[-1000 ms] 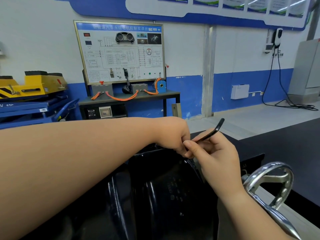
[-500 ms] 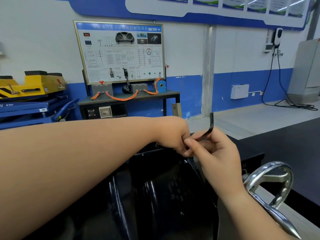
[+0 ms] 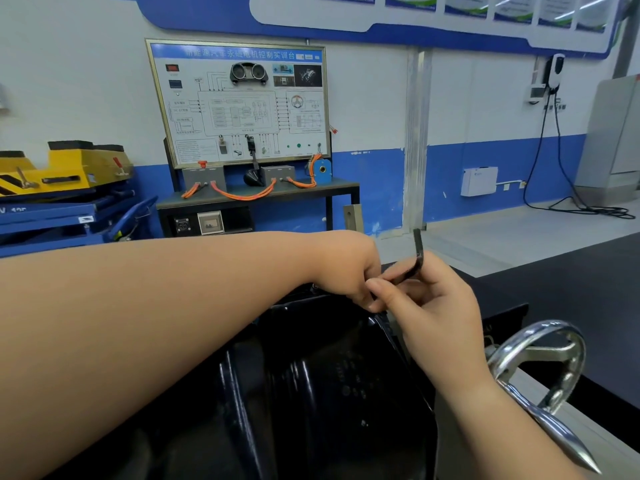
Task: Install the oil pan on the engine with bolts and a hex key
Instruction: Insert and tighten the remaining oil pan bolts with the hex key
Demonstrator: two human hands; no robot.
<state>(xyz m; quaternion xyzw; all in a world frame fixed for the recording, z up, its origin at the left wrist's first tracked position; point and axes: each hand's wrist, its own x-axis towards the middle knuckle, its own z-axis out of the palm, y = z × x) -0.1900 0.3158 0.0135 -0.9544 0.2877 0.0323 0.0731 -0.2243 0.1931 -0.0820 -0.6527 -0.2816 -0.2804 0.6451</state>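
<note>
A: The hex key (image 3: pixel 418 249)?
B: The right grip (image 3: pixel 433 306) pinches it, short end upright.
A: The left grip (image 3: pixel 346 268)?
B: Just beside, over the oil pan (image 3: pixel 311 358) far edge; fingers hidden, I cannot tell.

Place: auto training workshop
Evidence: wired motor-control trainer board (image 3: pixel 237 102) w/ orange cables (image 3: pixel 242 194); yellow/blue lift (image 3: pixel 65 188); wall charger (image 3: pixel 553 72); chrome handwheel (image 3: pixel 540 358)

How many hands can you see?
2. The left hand reaches over the black oil pan; the right hand beside it pinches the hex key.
</note>
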